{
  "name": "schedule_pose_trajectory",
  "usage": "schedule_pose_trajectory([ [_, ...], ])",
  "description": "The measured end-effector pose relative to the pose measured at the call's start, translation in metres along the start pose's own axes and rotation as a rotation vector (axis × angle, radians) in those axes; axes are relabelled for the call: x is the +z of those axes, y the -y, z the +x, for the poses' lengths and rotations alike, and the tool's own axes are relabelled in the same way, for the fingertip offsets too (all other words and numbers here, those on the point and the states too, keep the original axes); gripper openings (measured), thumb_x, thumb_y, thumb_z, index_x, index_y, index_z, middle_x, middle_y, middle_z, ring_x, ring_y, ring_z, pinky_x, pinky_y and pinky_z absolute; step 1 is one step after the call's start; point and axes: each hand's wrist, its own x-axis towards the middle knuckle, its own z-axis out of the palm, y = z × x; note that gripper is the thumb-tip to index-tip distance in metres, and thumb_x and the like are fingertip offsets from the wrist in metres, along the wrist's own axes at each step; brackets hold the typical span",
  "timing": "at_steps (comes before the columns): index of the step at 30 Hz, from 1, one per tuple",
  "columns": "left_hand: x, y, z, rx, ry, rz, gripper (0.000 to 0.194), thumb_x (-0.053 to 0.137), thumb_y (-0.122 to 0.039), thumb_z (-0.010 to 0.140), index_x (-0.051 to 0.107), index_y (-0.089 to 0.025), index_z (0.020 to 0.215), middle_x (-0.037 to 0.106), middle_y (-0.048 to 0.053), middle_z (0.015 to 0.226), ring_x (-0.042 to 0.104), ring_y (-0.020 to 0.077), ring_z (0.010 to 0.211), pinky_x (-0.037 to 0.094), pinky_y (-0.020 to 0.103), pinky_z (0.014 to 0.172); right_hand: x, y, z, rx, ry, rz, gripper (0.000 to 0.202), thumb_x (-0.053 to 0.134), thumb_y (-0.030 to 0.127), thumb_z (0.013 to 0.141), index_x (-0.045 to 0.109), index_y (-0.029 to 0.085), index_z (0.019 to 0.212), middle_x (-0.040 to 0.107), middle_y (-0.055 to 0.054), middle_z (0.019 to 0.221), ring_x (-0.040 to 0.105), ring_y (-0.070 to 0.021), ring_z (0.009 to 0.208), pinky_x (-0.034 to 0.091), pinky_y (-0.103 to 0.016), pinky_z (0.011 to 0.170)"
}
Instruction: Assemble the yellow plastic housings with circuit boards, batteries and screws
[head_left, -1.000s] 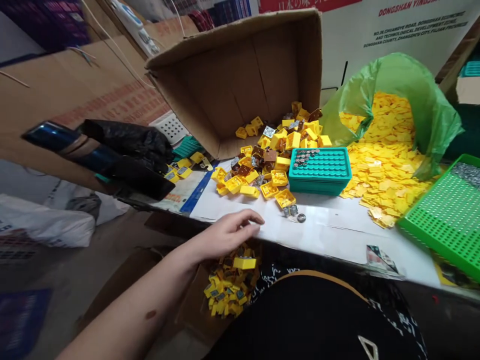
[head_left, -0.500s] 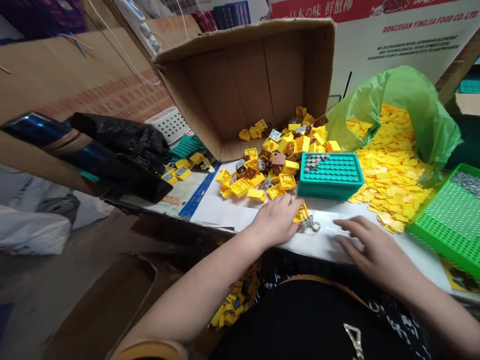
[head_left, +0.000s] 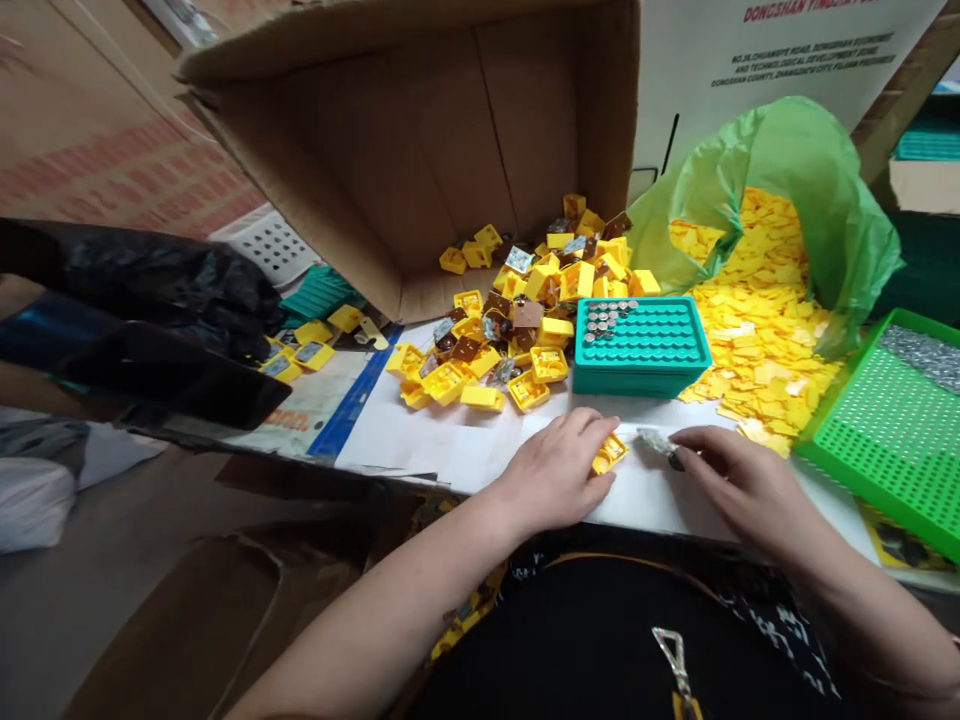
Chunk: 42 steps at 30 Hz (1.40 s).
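My left hand (head_left: pixel 562 468) rests on the white table surface (head_left: pixel 480 455), its fingers closed around a small yellow case (head_left: pixel 609 454) with its open side up. To the right, my right hand (head_left: pixel 731 480) pinches a small clear and grey part (head_left: pixel 655 443), blurred, with something dark at the fingertips. Beyond my left hand lies a pile of yellow cases (head_left: pixel 445 381) mixed with brown and silvery pieces. Behind the hands stands a teal tray (head_left: pixel 642 380), with several round metal parts in its left rows.
A cardboard box (head_left: pixel 375 130) lies on its side behind the pile. Flat yellow pieces (head_left: pixel 772 350) spill from a green bag (head_left: pixel 847 190). A green perforated tray (head_left: pixel 892 430) is at the right, a black bag (head_left: pixel 165 280) at the left.
My right hand has closed on the clear and grey part, which was lying beside the yellow case, and now holds it to the right. The camera view has shifted.
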Motion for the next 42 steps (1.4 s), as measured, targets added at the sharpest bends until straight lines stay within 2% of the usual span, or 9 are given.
schedule_pose_trajectory([
  [3,0.0,-0.006,0.004,-0.025,0.094,-0.042,0.057,0.056,-0.033,0.078,0.038,-0.016,0.131,0.05,0.011,0.121,0.05,0.0248,0.109,0.043,0.039,0.093,-0.007,-0.013,0.0,0.166,-0.07,-0.111,0.027,0.052,0.041,0.083,0.059,0.018,0.095,0.062,-0.005,0.082,0.059,-0.0163,0.066,0.046,-0.028,0.057],
  [9,0.0,-0.003,0.005,-0.06,0.134,-0.146,0.056,0.054,-0.033,0.08,0.038,-0.019,0.132,0.051,0.01,0.118,0.05,0.0237,0.11,0.041,0.037,0.093,0.001,-0.02,-0.015,-0.051,-0.167,-0.209,0.027,0.047,0.039,0.088,0.06,0.016,0.093,0.059,-0.006,0.085,0.058,-0.015,0.074,0.046,-0.027,0.066],
  [14,0.002,-0.006,0.011,-0.124,0.112,-0.211,0.056,0.065,-0.048,0.069,0.052,-0.021,0.116,0.055,0.007,0.106,0.053,0.0252,0.1,0.043,0.039,0.086,0.005,-0.013,-0.008,0.012,-0.084,-0.446,0.031,0.044,0.043,0.088,0.061,0.018,0.084,0.058,-0.005,0.08,0.057,-0.0177,0.068,0.041,-0.029,0.057],
  [16,0.001,-0.011,0.016,-0.219,0.072,-0.38,0.056,0.069,-0.051,0.062,0.055,-0.02,0.106,0.056,0.006,0.098,0.056,0.0224,0.091,0.046,0.036,0.078,0.001,-0.01,-0.002,0.005,-0.077,-0.461,0.03,0.045,0.043,0.088,0.061,0.019,0.082,0.058,-0.004,0.079,0.057,-0.0161,0.064,0.039,-0.028,0.053],
  [19,-0.001,-0.025,0.024,-0.442,0.022,-0.876,0.051,0.069,-0.047,0.064,0.047,-0.019,0.1,0.058,0.002,0.084,0.059,0.0141,0.07,0.047,0.027,0.06,-0.011,-0.006,0.002,-0.048,-0.255,-0.474,0.026,0.047,0.039,0.088,0.062,0.017,0.092,0.06,-0.004,0.085,0.057,-0.0143,0.066,0.039,-0.026,0.055],
  [23,0.005,-0.041,0.022,-0.606,0.171,-1.364,0.044,0.07,-0.034,0.065,0.044,-0.018,0.096,0.058,-0.001,0.078,0.057,0.0074,0.054,0.047,0.021,0.051,-0.016,-0.005,-0.008,-0.172,-0.224,-0.577,0.024,0.044,0.031,0.089,0.062,0.015,0.093,0.058,-0.007,0.082,0.054,-0.0165,0.067,0.039,-0.028,0.058],
  [26,0.012,-0.048,0.012,-0.686,0.289,-1.481,0.044,0.071,-0.024,0.064,0.047,-0.017,0.1,0.059,-0.001,0.079,0.06,0.0069,0.054,0.049,0.02,0.052,-0.009,-0.013,-0.021,-0.187,-0.116,-0.47,0.027,0.042,0.032,0.09,0.061,0.014,0.092,0.057,-0.008,0.08,0.053,-0.0178,0.07,0.041,-0.031,0.065],
  [37,0.016,-0.058,0.004,-0.766,0.2,-1.708,0.046,0.059,-0.005,0.069,0.046,-0.016,0.112,0.064,0.008,0.099,0.068,0.0144,0.076,0.052,0.023,0.07,-0.004,-0.014,-0.014,0.08,-0.068,-0.409,0.028,0.047,0.038,0.085,0.062,0.017,0.075,0.059,-0.007,0.075,0.055,-0.0193,0.069,0.039,-0.031,0.061],
  [42,0.024,-0.062,0.004,-0.751,0.136,-1.659,0.055,0.059,-0.002,0.068,0.042,-0.019,0.118,0.063,0.006,0.101,0.066,0.0123,0.08,0.049,0.023,0.076,-0.009,0.0,-0.021,0.285,-0.037,0.32,0.024,0.055,0.041,0.08,0.063,0.018,0.081,0.063,-0.004,0.075,0.058,-0.015,0.065,0.046,-0.027,0.058],
])
